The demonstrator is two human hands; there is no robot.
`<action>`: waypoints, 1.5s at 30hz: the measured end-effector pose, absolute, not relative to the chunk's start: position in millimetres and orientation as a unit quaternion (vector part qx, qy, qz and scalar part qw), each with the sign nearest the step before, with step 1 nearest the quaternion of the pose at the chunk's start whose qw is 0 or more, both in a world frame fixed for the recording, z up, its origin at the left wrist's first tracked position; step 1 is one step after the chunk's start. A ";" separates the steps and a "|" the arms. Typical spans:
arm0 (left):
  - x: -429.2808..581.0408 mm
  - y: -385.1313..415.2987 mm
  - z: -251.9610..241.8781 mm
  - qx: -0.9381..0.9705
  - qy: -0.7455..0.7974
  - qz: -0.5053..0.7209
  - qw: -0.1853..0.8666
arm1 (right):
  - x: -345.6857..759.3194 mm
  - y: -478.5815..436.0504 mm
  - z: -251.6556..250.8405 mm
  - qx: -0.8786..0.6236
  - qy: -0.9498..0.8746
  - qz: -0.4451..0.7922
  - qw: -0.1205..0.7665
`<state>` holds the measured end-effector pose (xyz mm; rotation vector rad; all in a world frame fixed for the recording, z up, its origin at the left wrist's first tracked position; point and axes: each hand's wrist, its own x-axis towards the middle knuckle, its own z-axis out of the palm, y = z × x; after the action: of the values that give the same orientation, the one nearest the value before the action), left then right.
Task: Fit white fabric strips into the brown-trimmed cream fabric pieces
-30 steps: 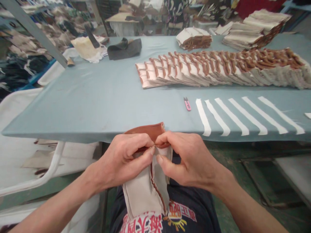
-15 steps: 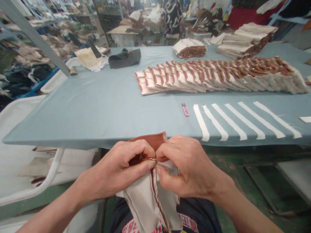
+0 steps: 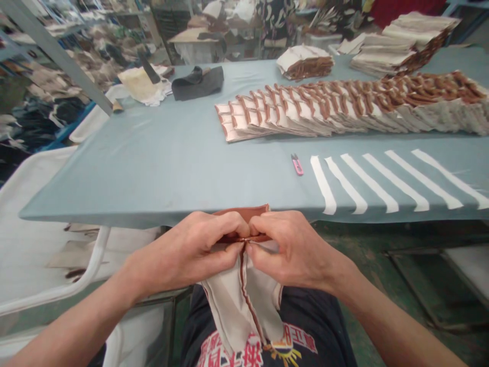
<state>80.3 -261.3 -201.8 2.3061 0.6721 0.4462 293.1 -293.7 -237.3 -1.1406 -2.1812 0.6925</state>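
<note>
Both hands pinch one sewn piece of material [image 3: 227,300], off-white on the faces toward me and reddish brown on its other side. My left hand [image 3: 208,247] grips it just left of a brown-edged seam, thumb below and curled fingers above. From the other side, my right hand [image 3: 282,244] pinches the same edge, its fingertips nearly meeting the left ones. The seam runs down from the fingertips, and the lower part hangs before my dark printed shirt. Above the knuckles a brown flap shows against the table edge. What lies right under the fingertips is hidden.
A blue-green covered table [image 3: 153,168] stands in front. On it lie pink thread snips [image 3: 297,165], several white strips [image 3: 355,184], a long overlapping row of similar pieces [image 3: 324,109], stacked pieces [image 3: 305,61] and a dark folded piece [image 3: 197,82]. A white-railed cart [image 3: 101,255] stands at left.
My view has shifted a little, so the table's contents sit higher and mostly farther right. Both hands have risen slightly with the piece, still pinching it at the seam.
</note>
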 end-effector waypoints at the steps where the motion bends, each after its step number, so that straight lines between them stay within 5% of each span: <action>1: 80.9 -261.1 -200.9 0.887 0.256 0.175 0.342 | 293.6 -293.4 -234.7 -0.426 -0.812 0.270 0.295; 10: 89.2 -268.3 -194.1 0.874 0.253 0.255 0.328 | 299.7 -301.5 -195.9 -0.435 -0.713 0.454 0.310; 17: 84.9 -263.5 -207.0 0.902 0.190 0.257 0.290 | 292.8 -306.7 -215.3 -0.432 -0.621 0.526 0.387; 26: 79.2 -256.1 -217.1 0.939 0.111 0.249 0.209 | 295.8 -306.1 -228.2 -0.357 -0.475 0.712 0.375; 31: 80.4 -254.3 -227.1 0.955 0.113 0.237 0.136 | 294.6 -305.6 -229.4 -0.403 -0.468 0.701 0.358; 37: 84.4 -265.3 -211.7 0.910 0.172 0.281 0.254 | 295.6 -309.5 -213.8 -0.446 -0.563 0.595 0.361; 45: 86.5 -253.8 -186.1 0.911 0.202 0.132 0.333 | 300.4 -313.9 -211.8 -0.453 -0.697 0.400 0.386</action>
<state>86.5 -253.8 -186.1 2.3800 0.5273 0.3435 300.4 -313.9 -211.8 -1.1531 -1.7743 1.0184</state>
